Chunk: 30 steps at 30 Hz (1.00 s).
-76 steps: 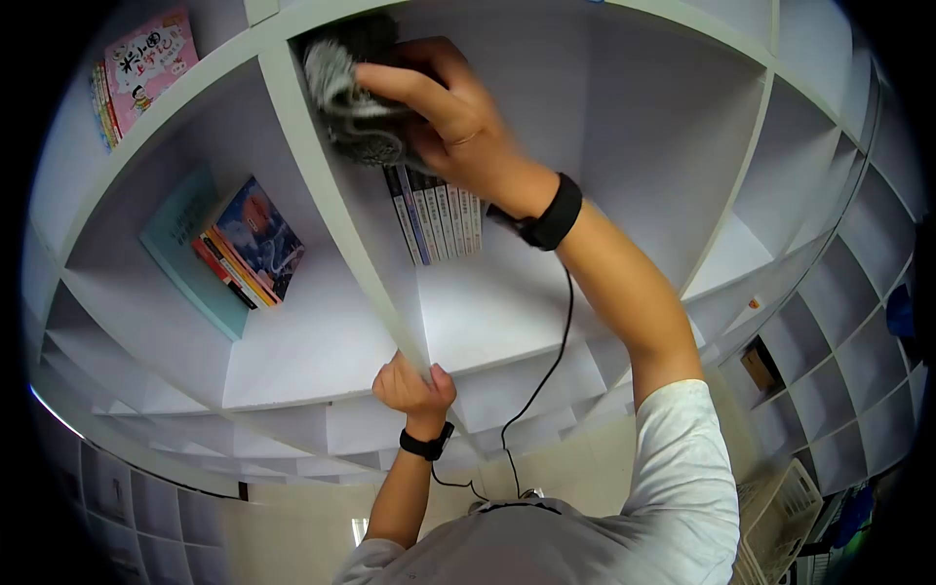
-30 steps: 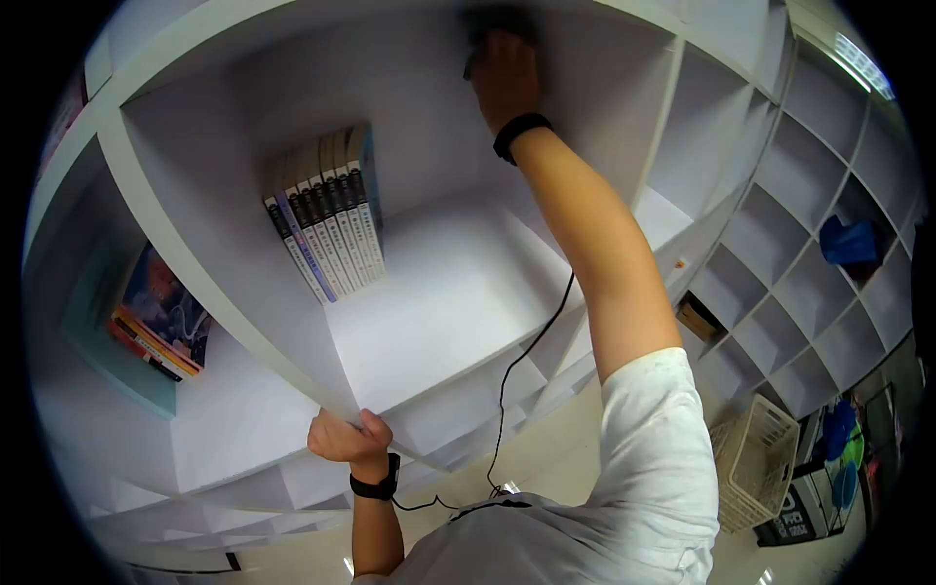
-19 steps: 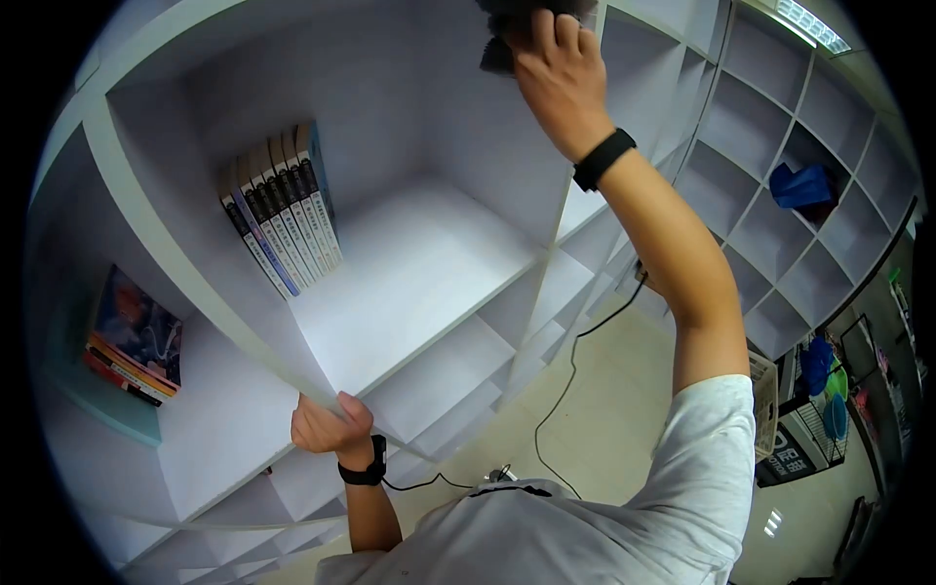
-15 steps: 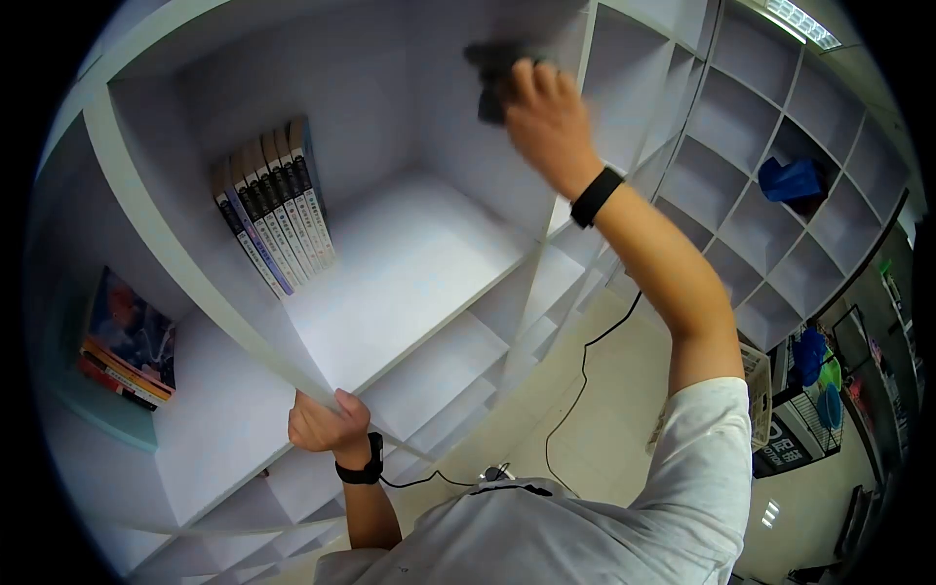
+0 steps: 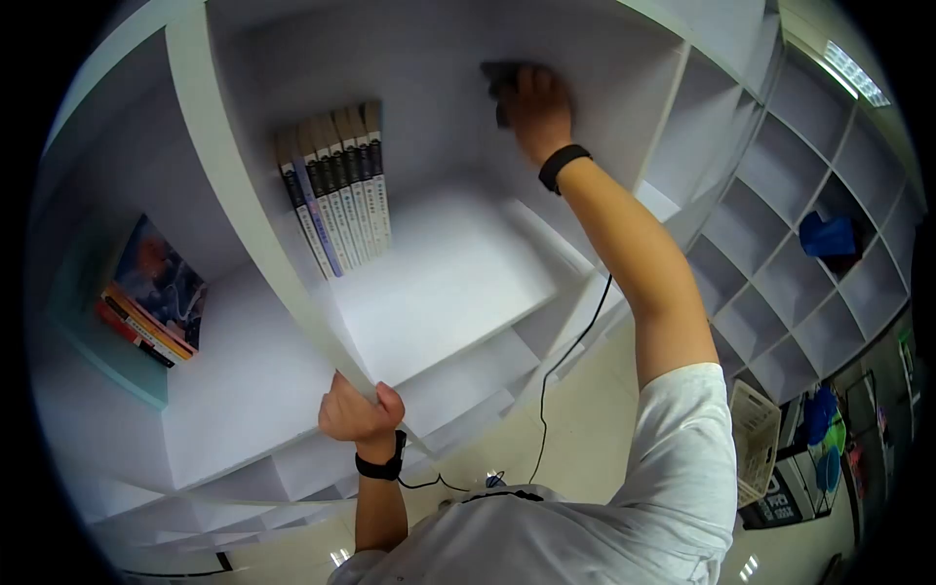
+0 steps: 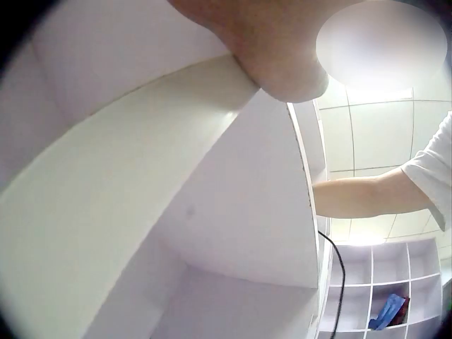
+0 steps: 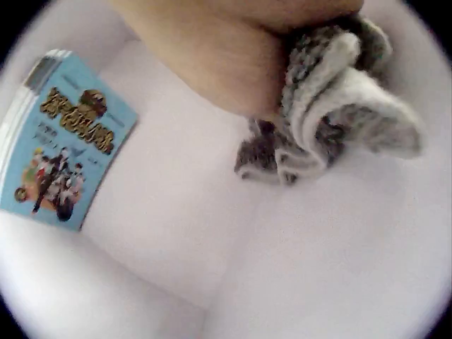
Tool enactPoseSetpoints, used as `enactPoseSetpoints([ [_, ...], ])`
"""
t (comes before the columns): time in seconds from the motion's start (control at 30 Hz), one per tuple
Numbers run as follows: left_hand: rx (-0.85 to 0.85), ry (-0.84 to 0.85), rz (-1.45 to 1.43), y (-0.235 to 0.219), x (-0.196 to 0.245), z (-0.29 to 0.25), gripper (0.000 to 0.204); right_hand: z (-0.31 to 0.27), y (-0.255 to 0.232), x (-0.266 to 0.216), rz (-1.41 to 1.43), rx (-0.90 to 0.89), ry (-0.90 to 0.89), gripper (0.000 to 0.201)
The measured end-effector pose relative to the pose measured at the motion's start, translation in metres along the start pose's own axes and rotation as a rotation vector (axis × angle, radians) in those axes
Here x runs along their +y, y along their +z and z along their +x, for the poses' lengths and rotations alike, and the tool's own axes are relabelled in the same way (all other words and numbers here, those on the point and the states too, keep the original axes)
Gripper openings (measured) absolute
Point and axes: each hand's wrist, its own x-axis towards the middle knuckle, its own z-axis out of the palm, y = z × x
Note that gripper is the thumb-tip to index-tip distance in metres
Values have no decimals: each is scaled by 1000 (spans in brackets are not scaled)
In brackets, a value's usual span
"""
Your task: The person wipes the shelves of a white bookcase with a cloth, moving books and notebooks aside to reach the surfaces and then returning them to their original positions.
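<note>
1. Your right hand (image 5: 542, 109) has its grip round the grey cloth (image 7: 346, 95), near the compartment's (image 5: 439, 302) far right corner; books (image 5: 341, 200) stand to the left;
2. Your left hand (image 5: 361, 411) has its grip on the divider's (image 5: 232, 185) near edge.

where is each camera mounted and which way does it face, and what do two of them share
Head: on the head, facing forward and down at the shelving; shows left hand, right hand, shirt.
Left wrist: on that wrist, facing along a shelf divider; part of the left hand shows, with the right arm beyond.
Right wrist: on that wrist, facing into a compartment; part of the right hand shows, holding a cloth.
Shared: head and right wrist both show books and cloth.
</note>
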Motion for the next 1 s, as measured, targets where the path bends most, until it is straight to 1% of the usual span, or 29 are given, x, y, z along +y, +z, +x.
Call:
enactPoseSetpoints([
  [0.03,-18,6,-4,1,-1,-2,47,16,-1,2,-5,-7,43,35],
  [0.07,-8,2,2,2,-1,-4,46,26,4,1,10,8,37,35],
  [0.1,0,-3,22,4,-3,-4,46,35,7,0,144,97,125,37],
  [0.13,72,55,53,3,-3,0,47,46,13,-2,280,183,211,40],
  [0.17,145,112,84,5,-2,3,47,58,29,-8,297,197,201,40],
  [0.2,76,42,4,5,-2,-3,47,71,45,-15,449,280,292,44],
  [0.23,86,37,22,4,-2,-5,47,81,53,-24,603,358,385,48],
  [0.27,71,31,25,4,-1,-5,47,87,61,-32,620,370,381,48],
  [0.33,40,14,25,3,-1,-6,46,94,70,-47,578,355,313,53],
  [0.37,49,17,40,4,0,-5,46,96,71,-52,592,366,314,53],
  [0.43,60,-19,29,4,3,-4,34,92,72,-62,803,242,256,49],
  [0.47,38,-21,-1,2,2,-5,31,84,66,-66,812,238,252,49],
  [0.53,22,-10,12,1,0,-6,34,65,58,-74,757,132,-95,36],
  [0.57,14,8,21,1,2,-4,37,57,59,-76,759,121,-99,36],
  [0.6,54,8,27,2,3,-1,34,45,58,-80,687,53,-206,30],
  [0.63,36,9,26,-1,4,-1,34,34,59,-82,615,-16,-310,24],
  [0.67,39,12,14,-2,3,1,33,25,71,-86,571,79,-374,20],
  [0.7,48,14,-3,1,4,5,33,15,81,-87,560,75,-368,20],
  [0.73,109,32,-1,2,8,14,32,9,79,-88,593,31,-273,22],
  [0.77,120,35,-18,3,9,14,32,5,82,-87,621,-7,-176,24],
  [0.8,105,38,-42,4,6,12,32,5,96,-87,658,129,-80,28],
  [0.83,95,42,-64,4,5,11,32,11,91,-82,639,143,-73,28],
  [0.87,96,44,-2,3,6,7,33,17,84,-79,749,57,182,35],
  [0.9,121,44,-11,3,7,7,33,27,78,-76,859,-25,435,43],
  [0.93,118,37,4,4,7,8,35,40,79,-74,849,0,430,43],
  [1.0,78,9,36,4,4,-2,42,59,95,-76,1068,84,609,47],
])
